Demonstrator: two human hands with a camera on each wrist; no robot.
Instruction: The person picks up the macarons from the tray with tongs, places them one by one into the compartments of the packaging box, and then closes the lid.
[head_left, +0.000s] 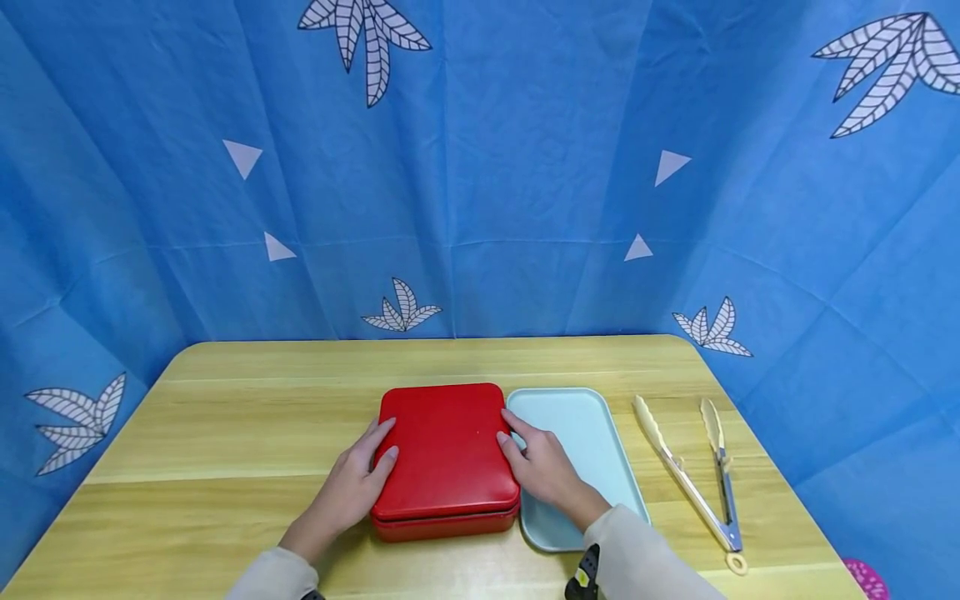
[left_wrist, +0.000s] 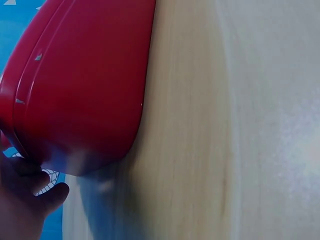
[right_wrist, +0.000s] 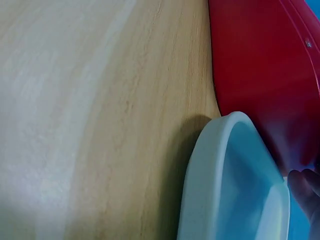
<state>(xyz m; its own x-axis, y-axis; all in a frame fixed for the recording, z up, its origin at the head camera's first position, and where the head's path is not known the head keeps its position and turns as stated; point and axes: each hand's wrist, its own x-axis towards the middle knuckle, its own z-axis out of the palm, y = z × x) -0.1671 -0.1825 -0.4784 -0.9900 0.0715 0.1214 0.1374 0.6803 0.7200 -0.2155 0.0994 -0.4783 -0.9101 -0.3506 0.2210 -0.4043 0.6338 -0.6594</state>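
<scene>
A red rectangular box (head_left: 442, 527) with a matching red lid (head_left: 450, 450) sits on the wooden table. At the lid's left edge is my left hand (head_left: 348, 483), thumb at the top rim and fingers along the side. My right hand (head_left: 549, 467) holds the opposite edge in much the same way, over a light blue tray (head_left: 577, 417). A dark seam shows between lid and box at the front. In the wrist views, the box's side (left_wrist: 95, 85) fills much of the left one, and only fingertips (right_wrist: 302, 187) appear at the right one's edge.
Right of the tray lie metal tongs (head_left: 697, 492) with cream tips, spread apart. The tray's raised rim (right_wrist: 227, 150) stands close against the box. A blue patterned curtain (head_left: 480, 167) hangs behind the wooden table (head_left: 247, 433).
</scene>
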